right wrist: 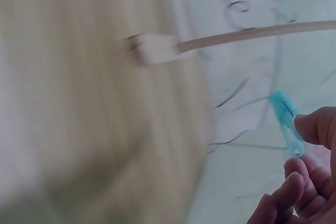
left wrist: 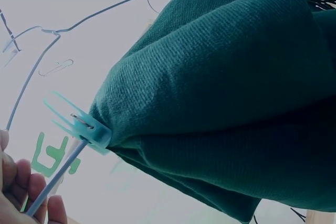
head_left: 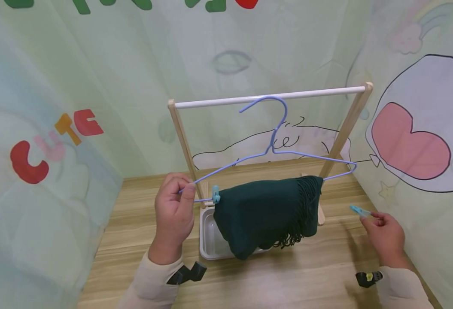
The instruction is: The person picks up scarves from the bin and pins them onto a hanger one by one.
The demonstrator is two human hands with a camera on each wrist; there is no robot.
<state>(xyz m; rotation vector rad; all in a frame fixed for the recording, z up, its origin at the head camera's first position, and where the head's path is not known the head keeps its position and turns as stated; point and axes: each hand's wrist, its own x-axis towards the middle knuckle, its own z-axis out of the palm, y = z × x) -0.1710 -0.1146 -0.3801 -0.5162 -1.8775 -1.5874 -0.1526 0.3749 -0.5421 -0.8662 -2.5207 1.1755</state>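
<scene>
My left hand grips the left corner of a blue wire hanger, holding it up in front of a small rack. Over the hanger's lower bar lies a folded dark green fringed scarf. A light blue clothespin clamps the scarf's left end to the bar; the left wrist view shows this clothespin close beside my fingers. Off to the right, my right hand pinches a second light blue clothespin, apart from the scarf. In the right wrist view that clothespin sits between thumb and fingers.
A wooden rack with a white top rod stands behind the hanger. Beneath the scarf, partly hidden by it, is a grey tray on the wood-grain table. Printed cloth walls enclose the back and both sides.
</scene>
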